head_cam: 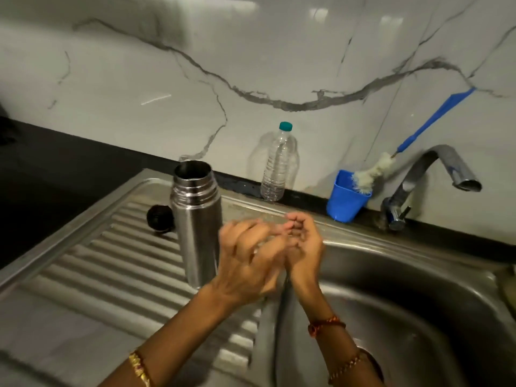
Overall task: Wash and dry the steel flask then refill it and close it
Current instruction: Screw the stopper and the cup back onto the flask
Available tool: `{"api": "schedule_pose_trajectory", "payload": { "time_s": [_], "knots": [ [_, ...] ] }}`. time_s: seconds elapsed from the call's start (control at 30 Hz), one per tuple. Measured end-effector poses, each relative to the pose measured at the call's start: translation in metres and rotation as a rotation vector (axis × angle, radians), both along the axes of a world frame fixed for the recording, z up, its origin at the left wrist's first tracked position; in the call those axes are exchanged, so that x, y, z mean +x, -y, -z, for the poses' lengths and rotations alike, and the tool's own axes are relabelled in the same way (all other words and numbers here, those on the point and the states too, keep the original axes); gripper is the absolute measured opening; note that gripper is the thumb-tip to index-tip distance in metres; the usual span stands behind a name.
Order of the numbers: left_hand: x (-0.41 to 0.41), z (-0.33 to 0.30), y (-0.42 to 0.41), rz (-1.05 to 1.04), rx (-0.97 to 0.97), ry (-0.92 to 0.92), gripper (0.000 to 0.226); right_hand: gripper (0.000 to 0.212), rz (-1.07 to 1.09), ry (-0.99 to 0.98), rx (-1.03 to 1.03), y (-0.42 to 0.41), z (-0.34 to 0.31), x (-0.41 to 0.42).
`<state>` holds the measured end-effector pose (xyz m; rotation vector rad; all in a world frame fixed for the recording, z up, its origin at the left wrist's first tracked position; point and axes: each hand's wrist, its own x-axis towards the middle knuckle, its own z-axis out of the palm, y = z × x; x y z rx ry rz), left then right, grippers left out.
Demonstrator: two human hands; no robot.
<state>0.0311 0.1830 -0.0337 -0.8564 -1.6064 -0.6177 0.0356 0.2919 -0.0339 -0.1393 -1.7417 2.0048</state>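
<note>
The steel flask (195, 222) stands upright and uncapped on the ribbed drainboard (111, 263), left of the sink basin. Its black cap (158, 219) lies on the drainboard just behind and left of it. My left hand (245, 261) and my right hand (304, 247) are pressed together over the basin's left edge, right beside the flask, and both are motion-blurred. The left fingers are spread and lie across the cupped right palm. Neither hand holds anything that I can see, and neither touches the flask.
A clear plastic water bottle (277, 163) with a teal cap stands against the marble wall. To its right, a blue cup (346, 199) holds a blue-handled bottle brush (365, 177). The steel tap (446, 169) curves over the sink basin (405, 303). Black counter lies at the left.
</note>
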Motion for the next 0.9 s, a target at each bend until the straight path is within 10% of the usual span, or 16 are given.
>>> {"api": "schedule_pose_trajectory", "payload": {
  "time_s": [0.13, 0.37, 0.9],
  "knots": [
    [0.003, -0.015, 0.044, 0.057, 0.4, 0.101, 0.05, 0.05, -0.173, 0.156, 0.243, 0.044, 0.013, 0.017],
    [-0.017, -0.033, 0.087, 0.328, 0.473, 1.244, 0.089, 0.103, -0.098, 0.248, 0.486, 0.104, 0.022, 0.011],
    [-0.059, -0.052, 0.19, 0.172, 0.216, 1.102, 0.078, 0.088, 0.082, 0.142, 0.531, 0.198, 0.022, -0.016]
  ]
}}
